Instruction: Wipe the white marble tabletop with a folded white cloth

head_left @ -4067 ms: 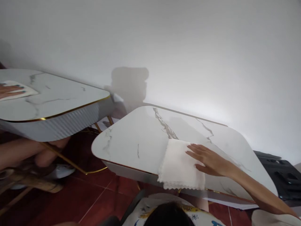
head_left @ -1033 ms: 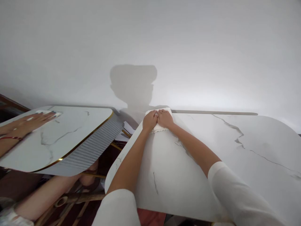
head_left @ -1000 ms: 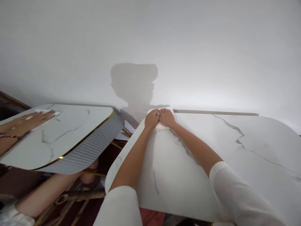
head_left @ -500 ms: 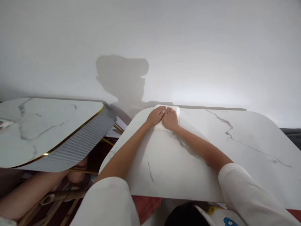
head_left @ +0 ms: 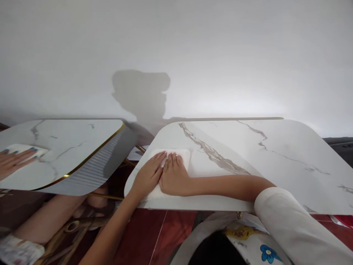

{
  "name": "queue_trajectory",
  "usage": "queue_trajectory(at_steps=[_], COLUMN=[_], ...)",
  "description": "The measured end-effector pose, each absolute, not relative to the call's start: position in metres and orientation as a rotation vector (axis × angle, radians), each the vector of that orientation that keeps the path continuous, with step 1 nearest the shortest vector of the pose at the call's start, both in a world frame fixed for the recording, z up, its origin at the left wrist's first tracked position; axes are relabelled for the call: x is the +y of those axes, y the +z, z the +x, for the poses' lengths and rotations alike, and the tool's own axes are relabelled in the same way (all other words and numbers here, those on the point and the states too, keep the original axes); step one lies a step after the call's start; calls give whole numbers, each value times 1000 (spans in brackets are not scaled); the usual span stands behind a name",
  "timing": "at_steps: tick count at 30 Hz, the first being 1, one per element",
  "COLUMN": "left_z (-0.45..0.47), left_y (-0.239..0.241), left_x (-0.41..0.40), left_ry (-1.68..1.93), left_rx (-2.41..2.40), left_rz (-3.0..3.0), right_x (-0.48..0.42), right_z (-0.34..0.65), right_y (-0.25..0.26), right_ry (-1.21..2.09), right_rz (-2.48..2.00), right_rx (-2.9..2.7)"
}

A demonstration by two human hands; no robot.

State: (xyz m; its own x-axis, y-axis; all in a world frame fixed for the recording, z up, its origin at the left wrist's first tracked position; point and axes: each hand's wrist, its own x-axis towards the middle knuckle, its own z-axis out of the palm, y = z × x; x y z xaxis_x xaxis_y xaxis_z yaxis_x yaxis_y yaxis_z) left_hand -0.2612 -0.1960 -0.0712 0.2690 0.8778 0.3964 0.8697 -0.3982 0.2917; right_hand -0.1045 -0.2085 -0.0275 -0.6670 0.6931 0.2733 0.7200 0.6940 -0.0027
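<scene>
A white marble-look table [head_left: 248,162] with grey veins stands in front of me against a white wall. A folded white cloth [head_left: 176,156] lies near its front left corner. My left hand [head_left: 150,175] and my right hand [head_left: 173,176] lie side by side on the cloth, palms down and fingers stretched flat, pressing it onto the tabletop.
To the left stands a second marble table [head_left: 71,154] with a gold rim and ribbed edge, where another person's hand [head_left: 12,162] presses a white cloth [head_left: 24,149]. That person's legs show below it. Red tiled floor [head_left: 160,235] lies between the tables. A dark object [head_left: 339,143] sits at far right.
Both my hands have slid the cloth from the table's far edge by the wall back to the near left corner. The other person's hand is back in view on the left table.
</scene>
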Motion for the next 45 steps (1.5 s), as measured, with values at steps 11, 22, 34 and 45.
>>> queue_trajectory(at_steps=[11, 22, 34, 45], left_z=[-194, -156, -171, -136], left_y=[-63, -40, -37, -29], left_x=[-245, -146, -28, 28], left_ry=[756, 940, 1067, 944], left_rx=[1946, 1968, 1993, 1848], left_rz=[2476, 2267, 2165, 2328], right_x=[-240, -126, -8, 30], right_z=[-42, -20, -42, -7], right_y=[-15, -11, -12, -6], right_ry=[-46, 52, -34, -53], right_rz=[-988, -1089, -1129, -1334], right_rx=[-2730, -2740, -2664, -2627])
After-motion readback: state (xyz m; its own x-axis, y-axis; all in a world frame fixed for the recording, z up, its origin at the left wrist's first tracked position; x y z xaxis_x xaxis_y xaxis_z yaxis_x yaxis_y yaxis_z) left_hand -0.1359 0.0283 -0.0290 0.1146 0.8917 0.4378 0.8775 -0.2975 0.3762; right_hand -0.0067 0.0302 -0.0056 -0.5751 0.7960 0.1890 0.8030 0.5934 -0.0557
